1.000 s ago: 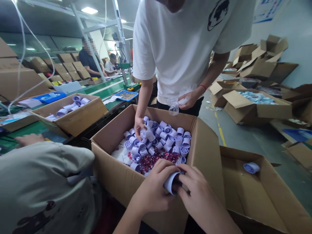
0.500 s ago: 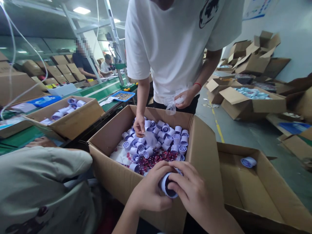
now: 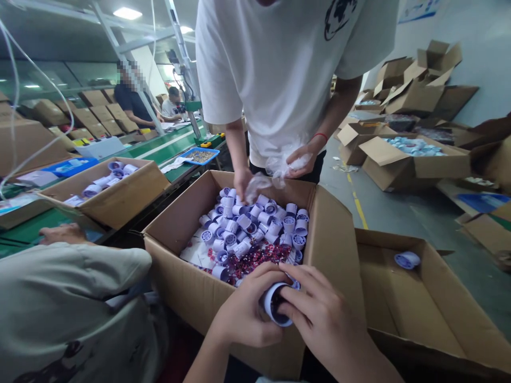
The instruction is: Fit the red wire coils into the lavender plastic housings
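Just over the near edge of the carton, my left hand [image 3: 249, 308] is wrapped round a hollow white plastic cylinder [image 3: 268, 304], its open mouth tilted toward me. My right hand [image 3: 319, 303] grips the same cylinder from the other side, with fingertips reaching into its dark mouth. What those fingertips touch inside is hidden. Beyond my hands, a large carton [image 3: 186, 276] holds many similar white cylinders [image 3: 243, 223] and a heap of small red parts [image 3: 259, 258].
Across the carton a person in a white shirt [image 3: 279, 80] handles clear plastic bags [image 3: 285, 162]. At right stands a carton [image 3: 419, 314] with one cylinder [image 3: 407, 259] inside. A neighbour's grey sleeve [image 3: 80, 282] is close on my left, beside the green conveyor [image 3: 175, 138].
The opposite person's hand has pulled back from the cylinders with the plastic bag, toward the other hand. My right fingertips reach a little deeper into the cylinder's mouth.
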A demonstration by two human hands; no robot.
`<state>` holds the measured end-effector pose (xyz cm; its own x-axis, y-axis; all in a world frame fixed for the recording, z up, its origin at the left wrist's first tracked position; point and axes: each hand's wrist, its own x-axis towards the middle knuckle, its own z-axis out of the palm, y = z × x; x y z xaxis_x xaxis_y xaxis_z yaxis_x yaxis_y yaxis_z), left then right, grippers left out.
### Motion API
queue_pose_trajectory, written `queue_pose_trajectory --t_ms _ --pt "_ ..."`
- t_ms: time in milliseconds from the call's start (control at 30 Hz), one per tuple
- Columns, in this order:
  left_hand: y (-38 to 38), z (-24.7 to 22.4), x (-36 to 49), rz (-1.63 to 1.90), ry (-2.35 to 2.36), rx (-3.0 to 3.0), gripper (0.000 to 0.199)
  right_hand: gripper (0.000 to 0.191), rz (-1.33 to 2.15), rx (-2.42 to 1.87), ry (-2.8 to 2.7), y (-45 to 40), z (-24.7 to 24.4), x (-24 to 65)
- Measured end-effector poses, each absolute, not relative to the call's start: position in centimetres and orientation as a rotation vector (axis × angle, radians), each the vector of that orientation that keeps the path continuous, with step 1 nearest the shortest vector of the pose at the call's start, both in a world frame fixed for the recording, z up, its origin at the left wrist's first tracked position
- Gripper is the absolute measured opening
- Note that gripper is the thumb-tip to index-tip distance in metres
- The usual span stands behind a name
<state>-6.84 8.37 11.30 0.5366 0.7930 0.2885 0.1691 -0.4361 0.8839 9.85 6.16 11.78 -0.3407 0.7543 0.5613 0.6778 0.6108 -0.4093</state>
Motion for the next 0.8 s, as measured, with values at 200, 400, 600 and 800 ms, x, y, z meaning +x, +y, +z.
queue_pose_trajectory --t_ms 200,400,600,800 --pt "8.6 11.6 -6.8 0.832 0.79 1.922 0.054 0.026 0.152 -1.178 -2.144 5.9 12.6 9.8" --pt "8.7 11.8 -6.8 0.776 0.751 1.936 0.044 0.028 0.186 -1.265 -2.145 5.5 13.1 9.4" --pt "9.0 11.4 -6.7 0.864 0.714 1.935 0.05 0.031 0.255 -1.288 -2.081 5.4 12.6 9.3" --pt "8.8 11.3 -6.6 0.935 0.709 1.938 0.054 0.027 0.165 -1.342 -1.966 5.1 12.2 8.7"
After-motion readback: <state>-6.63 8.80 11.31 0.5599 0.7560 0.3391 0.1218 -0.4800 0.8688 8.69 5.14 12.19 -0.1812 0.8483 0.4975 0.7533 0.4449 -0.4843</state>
